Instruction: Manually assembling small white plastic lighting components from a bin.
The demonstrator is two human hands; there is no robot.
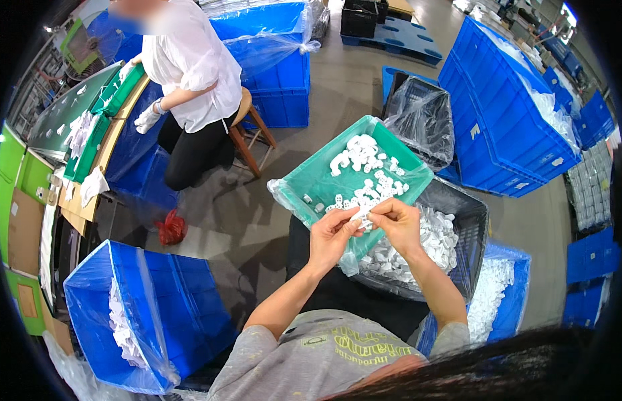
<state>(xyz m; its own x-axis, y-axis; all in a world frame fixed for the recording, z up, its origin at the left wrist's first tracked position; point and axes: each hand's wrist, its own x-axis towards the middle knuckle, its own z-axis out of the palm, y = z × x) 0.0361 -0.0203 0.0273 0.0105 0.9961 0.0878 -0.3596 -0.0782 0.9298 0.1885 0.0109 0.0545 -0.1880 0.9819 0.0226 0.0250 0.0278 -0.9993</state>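
Both of my hands meet over a green tray (pixel 321 175) that holds several small white plastic parts (pixel 368 174). My left hand (pixel 331 234) and my right hand (pixel 396 222) pinch the same small white part (pixel 360 214) between their fingertips, just above the tray's near edge. Below the tray sits a black crate (pixel 468 227) lined with clear plastic and filled with more white parts.
A blue bin (pixel 157 301) with white parts stands at lower left, another blue bin (pixel 508 294) at right. Large blue crates (pixel 505 113) line the far right. A person in a white shirt (pixel 190 60) sits on a stool at a bench, upper left.
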